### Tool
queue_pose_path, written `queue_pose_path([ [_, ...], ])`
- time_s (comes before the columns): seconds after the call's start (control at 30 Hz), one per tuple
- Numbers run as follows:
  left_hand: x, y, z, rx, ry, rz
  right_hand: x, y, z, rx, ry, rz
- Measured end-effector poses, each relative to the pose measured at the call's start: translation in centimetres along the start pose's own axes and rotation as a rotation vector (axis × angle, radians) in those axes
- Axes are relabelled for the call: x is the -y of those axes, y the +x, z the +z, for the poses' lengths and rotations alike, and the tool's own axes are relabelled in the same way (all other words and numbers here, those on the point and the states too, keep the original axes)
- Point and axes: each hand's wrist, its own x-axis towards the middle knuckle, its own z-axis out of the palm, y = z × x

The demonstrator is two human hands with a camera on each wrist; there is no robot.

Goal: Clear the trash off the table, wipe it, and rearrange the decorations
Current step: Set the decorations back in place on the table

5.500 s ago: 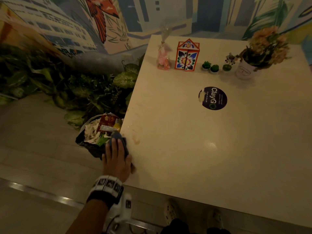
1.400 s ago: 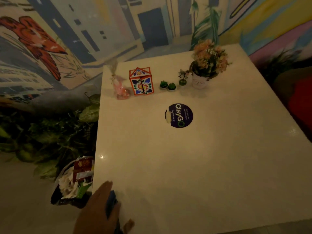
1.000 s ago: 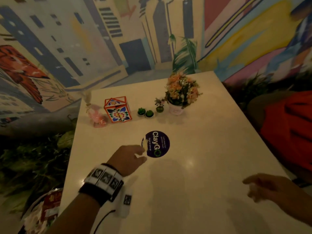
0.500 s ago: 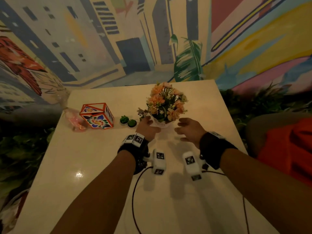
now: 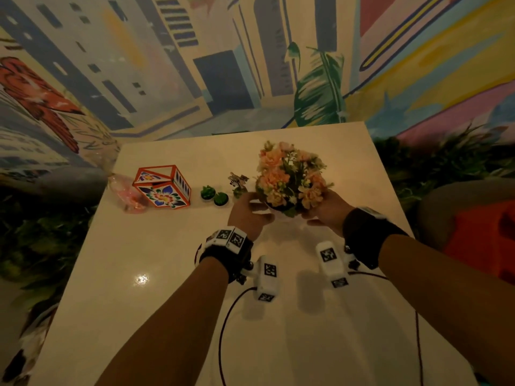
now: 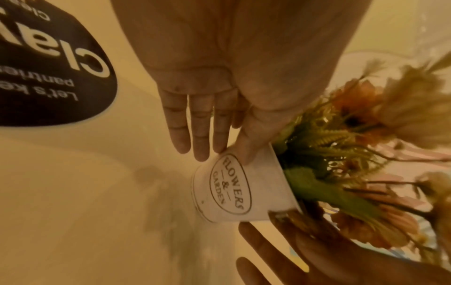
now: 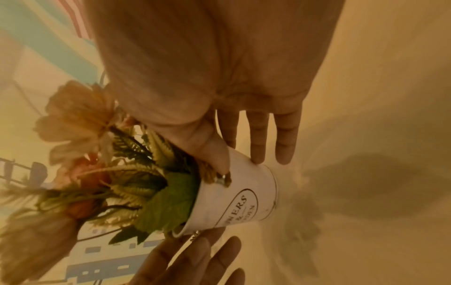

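Painted city murals [image 5: 172,65] wrap the corner behind the pale table [image 5: 156,316] you lean over. Your left hand [image 5: 248,211] and right hand [image 5: 328,211] each pinch the white flower pot [image 6: 234,189] from opposite sides, thumb on the wall near the rim, fingers stretched down past it. The pot sits between your palms toward the far middle of the table; whether its base touches the top you cannot tell.

It looks light: a small stiff pot with a smooth, likely slippery wall, top-heavy under the soft artificial flowers [image 5: 289,176]. Keep your hold low on the wall, not on the blooms, which would bend.

Count outward: 1 flower pot, 1 tiny sprig plant [image 5: 238,182] just beside your left hand, 2 small green cactus pots [image 5: 214,195], 1 painted floral box [image 5: 163,188], 1 pink wrapped favor [image 5: 128,195] at the edge, and 1 dark round sticker [image 6: 48,67] on the tabletop.
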Motion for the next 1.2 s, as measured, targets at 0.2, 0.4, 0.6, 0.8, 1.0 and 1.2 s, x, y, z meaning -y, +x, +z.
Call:
queue_pose_path([
  [0.2, 1.1, -2.4, 0.1, 0.104, 0.227, 0.058, -2.6, -4.2, -1.1, 0.002, -0.119, -0.065],
  [0.4, 1.6, -5.0, 0.6, 0.094, 0.299, 0.104, -3.6, -6.8, -0.7, 0.022, -0.003, -0.078],
  [0.6, 2.4, -6.0, 1.3, 0.099, 0.336, 0.104, -4.8, -7.6, -0.9, -0.058, -0.122, -0.087],
  [0.8, 2.8, -6.7, 1.6, 0.096, 0.297, 0.076, -5.4, -7.8, -0.5, -0.019, 0.003, -0.107],
  [1.0, 3.1, -7.1, 2.1, 0.093, 0.333, 0.099, -6.6, -7.4, -0.8, -0.012, 0.045, -0.171],
  [1.2, 2.9, -7.4, 2.2, 0.097, 0.344, 0.097, -6.6, -7.2, -1.1, -0.016, -0.013, -0.150],
])
